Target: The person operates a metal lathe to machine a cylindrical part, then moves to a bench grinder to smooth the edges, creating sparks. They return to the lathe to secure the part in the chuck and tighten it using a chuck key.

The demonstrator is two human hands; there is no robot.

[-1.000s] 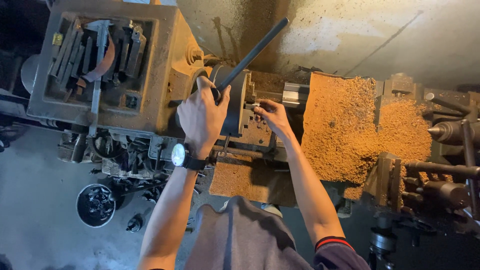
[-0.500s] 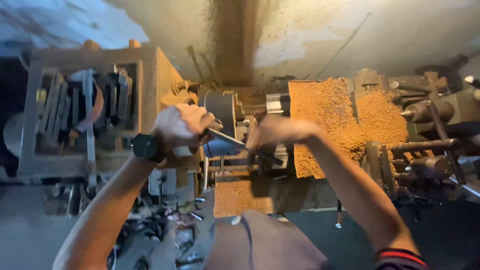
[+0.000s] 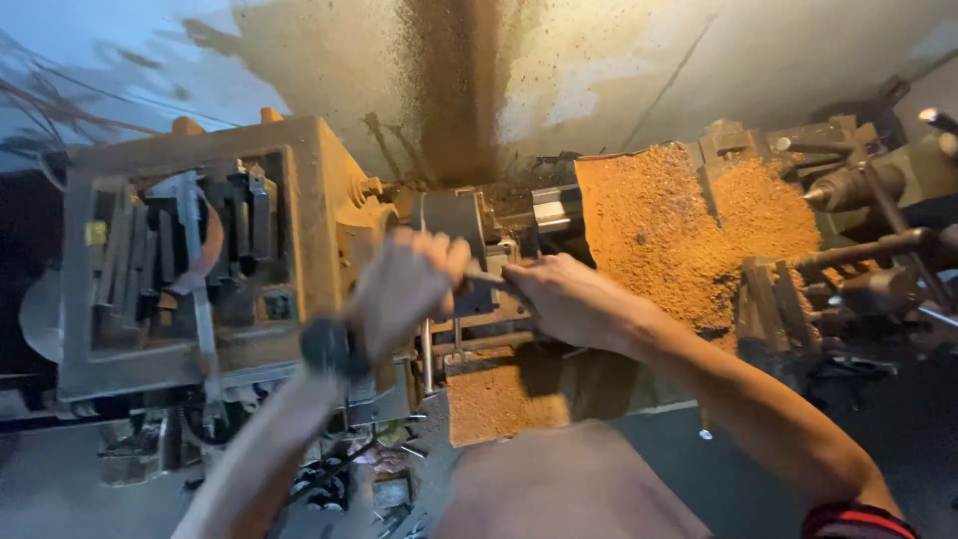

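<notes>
A lathe (image 3: 299,200) coated in orange sawdust fills the middle of the view. My left hand (image 3: 404,289), with a dark watch on its wrist, is blurred and closed around a thin dark metal rod (image 3: 486,278) in front of the lathe's dark round chuck (image 3: 454,225). My right hand (image 3: 564,299) grips the same rod from the right side. The two hands nearly touch. A shiny metal workpiece (image 3: 555,210) sticks out of the chuck just above them.
A heap of orange sawdust (image 3: 679,235) covers the lathe bed to the right. The tailstock and levers (image 3: 868,190) stand at far right. An open gear housing with belt (image 3: 190,260) is at left. A sawdust-streaked wall (image 3: 449,80) rises behind.
The long bar that my left hand held up at the chuck has come down. Both hands now meet low in front of the chuck. The camera has moved closer.
</notes>
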